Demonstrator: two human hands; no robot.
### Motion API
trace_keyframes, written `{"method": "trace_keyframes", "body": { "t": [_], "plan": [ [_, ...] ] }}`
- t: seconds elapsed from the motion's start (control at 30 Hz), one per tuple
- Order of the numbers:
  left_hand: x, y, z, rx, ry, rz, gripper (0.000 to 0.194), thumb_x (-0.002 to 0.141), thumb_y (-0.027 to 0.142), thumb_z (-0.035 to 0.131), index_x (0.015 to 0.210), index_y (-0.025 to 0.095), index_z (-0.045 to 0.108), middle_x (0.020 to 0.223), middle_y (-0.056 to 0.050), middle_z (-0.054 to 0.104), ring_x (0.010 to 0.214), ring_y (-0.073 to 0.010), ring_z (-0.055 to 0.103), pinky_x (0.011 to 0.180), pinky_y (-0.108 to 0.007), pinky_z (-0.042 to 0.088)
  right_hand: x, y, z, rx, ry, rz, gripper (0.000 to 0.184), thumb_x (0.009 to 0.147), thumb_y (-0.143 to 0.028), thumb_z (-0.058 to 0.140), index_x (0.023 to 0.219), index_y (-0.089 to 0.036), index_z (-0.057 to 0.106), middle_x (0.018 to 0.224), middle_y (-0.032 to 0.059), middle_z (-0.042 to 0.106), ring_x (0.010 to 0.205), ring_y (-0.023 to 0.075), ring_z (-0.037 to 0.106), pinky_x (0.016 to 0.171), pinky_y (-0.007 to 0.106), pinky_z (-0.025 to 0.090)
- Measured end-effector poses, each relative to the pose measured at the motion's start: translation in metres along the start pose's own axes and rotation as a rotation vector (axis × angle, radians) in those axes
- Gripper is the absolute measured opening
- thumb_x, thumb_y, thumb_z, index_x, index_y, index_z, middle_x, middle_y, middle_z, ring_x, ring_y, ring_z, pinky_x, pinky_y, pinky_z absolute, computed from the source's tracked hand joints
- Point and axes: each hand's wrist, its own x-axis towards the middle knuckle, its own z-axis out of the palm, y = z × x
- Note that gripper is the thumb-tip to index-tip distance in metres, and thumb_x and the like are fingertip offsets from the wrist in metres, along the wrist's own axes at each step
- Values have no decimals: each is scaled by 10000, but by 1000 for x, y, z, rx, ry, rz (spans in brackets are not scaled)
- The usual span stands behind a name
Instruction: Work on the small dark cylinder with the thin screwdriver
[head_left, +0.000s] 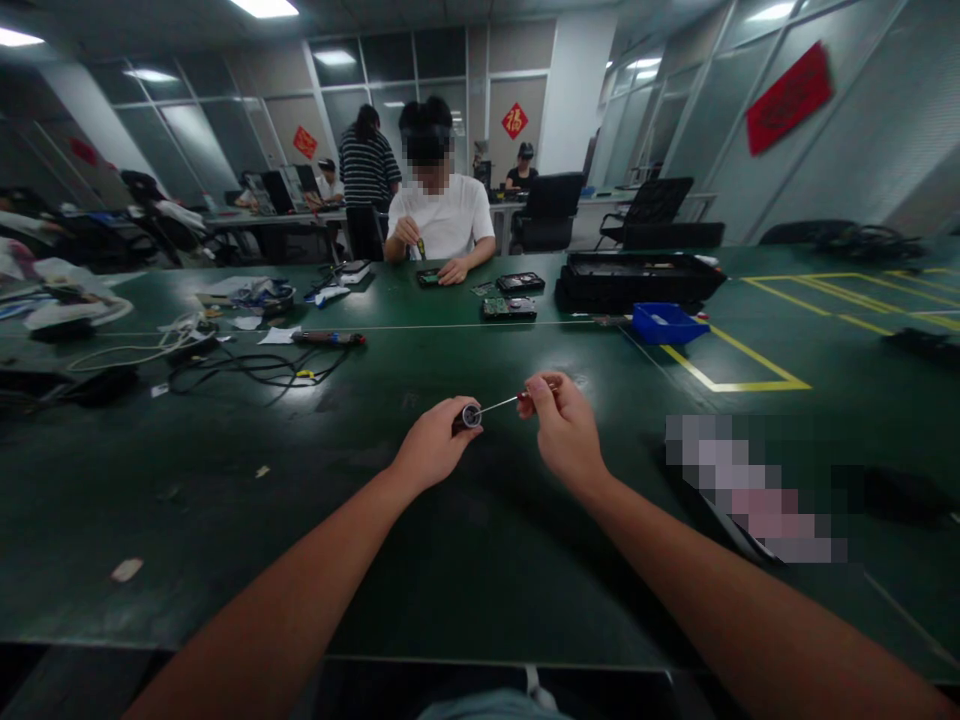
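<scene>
In the head view, the left hand (435,442) is closed around a dark cylinder (469,416) above the green table (247,560), about midway along its near edge and back from it. The right hand (562,432) pinches a thin metal-shafted tool (499,405), which reaches to the cylinder's round end. Toward the table's far edge, a blue tray (668,325) stands before a black case (637,283).

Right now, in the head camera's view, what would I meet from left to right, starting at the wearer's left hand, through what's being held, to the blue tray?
Left hand, dark cylinder at its fingertips, thin-shafted tool, right hand, then, farther off, the blue tray.
</scene>
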Motion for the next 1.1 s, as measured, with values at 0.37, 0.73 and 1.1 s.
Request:
{"method": "trace_keyframes", "body": {
  "t": [0.37,0.73,1.1],
  "plan": [
    [-1,6,-3,-4,-7,-6,252,871,211,656,1121,237,641,1080,-18,682,974,-192,629,878,-324,480,-5,-6,2,-80,-61,-41,235,964,-433,524,954,-208,591,834,45,692,730,179,676,695,339,534],
    [-2,4,-3,-20,3,-22,265,870,199,653,1132,230,639,1097,-33,682,995,-206,636,894,-344,492,-8,-13,-4,-487,-58,-122,396,861,-529,672,645,-229,531,540,-17,609,488,128,520,503,278,360],
    [-2,0,-1,-30,-20,3,249,882,197,632,1128,229,644,1088,-33,681,995,-199,630,882,-334,486,-15,-19,-2,-362,-309,-297,138,957,-325,534,1017,-245,628,895,35,704,797,192,667,722,322,490]
  ]
}}
